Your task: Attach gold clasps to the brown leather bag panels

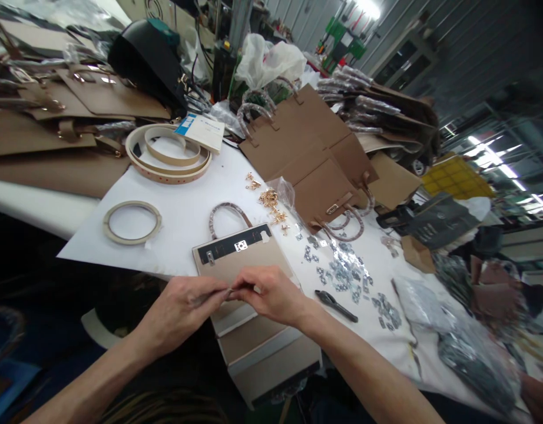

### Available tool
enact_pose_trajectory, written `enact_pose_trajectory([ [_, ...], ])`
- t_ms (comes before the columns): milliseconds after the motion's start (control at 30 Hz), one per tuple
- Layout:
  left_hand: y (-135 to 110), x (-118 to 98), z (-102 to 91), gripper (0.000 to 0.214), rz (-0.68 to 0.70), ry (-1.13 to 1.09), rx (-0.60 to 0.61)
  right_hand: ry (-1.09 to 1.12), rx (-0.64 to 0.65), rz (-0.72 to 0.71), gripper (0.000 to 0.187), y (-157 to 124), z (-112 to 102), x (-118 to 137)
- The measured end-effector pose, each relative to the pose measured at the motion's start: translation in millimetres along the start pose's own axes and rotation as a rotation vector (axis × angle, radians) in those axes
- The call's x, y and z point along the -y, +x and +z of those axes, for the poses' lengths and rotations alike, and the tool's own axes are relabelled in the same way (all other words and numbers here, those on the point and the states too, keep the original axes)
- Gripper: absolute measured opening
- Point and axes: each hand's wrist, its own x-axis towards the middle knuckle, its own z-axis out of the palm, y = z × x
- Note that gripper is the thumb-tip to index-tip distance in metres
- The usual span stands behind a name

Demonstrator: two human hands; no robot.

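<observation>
Head view, worktop (183, 212) covered with white paper. Left hand (183, 306) and right hand (271, 294) meeting fingertip to fingertip over a tan bag panel (249, 259); both pinched nearly closed on a small slender piece (231, 291), too small and blurred to identify. Panel lying flat at the near edge of the worktop, overhanging toward the body, with a dark strip (234, 243) along its far edge bearing a small metal plate (240, 245), and a curved handle (229, 213) arching beyond it. Just right of the panel: black-handled tool (335, 305), scattered silver fittings (342, 274), and a pile of gold fittings (271, 203) beside a clear bag. Farther left: ring of tape (132, 222) and coiled strap (168, 153). Behind: finished tan bags (315, 159) and stacked panels.

Likely risks, as judged from the layout: pinched piece slipping from so fine a fingertip grip and vanishing among the loose fittings; overhanging panel sliding off the edge under downward pressure; forearm sweeping the tool or silver fittings off the paper; panel surface scratched by the metal piece.
</observation>
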Motion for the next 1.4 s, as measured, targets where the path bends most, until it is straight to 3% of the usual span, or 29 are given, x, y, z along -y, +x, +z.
enact_pose_trajectory([
  [67, -5, 6, 0.2, 0.030, -0.108, -0.175, -0.095, -0.079, -0.094, -0.202, 0.011, -5, 7, 9],
  [133, -10, 14, -1.1, 0.038, -0.277, -0.385, -0.251, -0.156, -0.104, -0.424, 0.016, -13, 13, 18],
  [200, -13, 24, -4.9, 0.044, -0.395, -0.481, -0.375, -0.154, -0.050, -0.481, 0.016, -16, 16, 19],
  [267, -16, 32, -9.3, 0.042, -0.371, -0.408, -0.352, -0.103, -0.055, -0.329, 0.011, -10, 15, 10],
  [333, -18, 36, -10.9, 0.036, -0.281, -0.267, -0.251, -0.049, -0.083, -0.115, 0.007, 7, 11, -4],
  [400, -19, 37, -8.5, 0.031, -0.221, -0.156, -0.176, 0.024, -0.044, 0.011, 0.005, 31, 7, -16],
  [533, -20, 37, 0.7, 0.026, -0.173, -0.031, -0.159, 0.098, 0.074, 0.014, 0.005, 71, 3, -27],
  [700, -18, 43, 1.0, 0.025, -0.178, 0.003, -0.169, 0.073, 0.194, 0.054, 0.006, 89, 10, -33],
  [967, -17, 51, -1.8, 0.026, -0.220, -0.060, -0.146, 0.060, 0.199, 0.107, 0.011, 98, 16, -35],
  [1167, -15, 54, -3.0, 0.028, -0.203, -0.076, -0.154, -0.055, 0.208, 0.236, 0.043, 119, 16, -34],
  [1300, -17, 54, -5.8, 0.032, -0.204, -0.102, -0.151, -0.130, 0.325, 0.304, 0.049, 142, 15, -39],
  [1400, -20, 48, -9.5, 0.038, -0.233, -0.118, -0.165, -0.144, 0.285, 0.305, 0.049, 137, 12, -41],
])
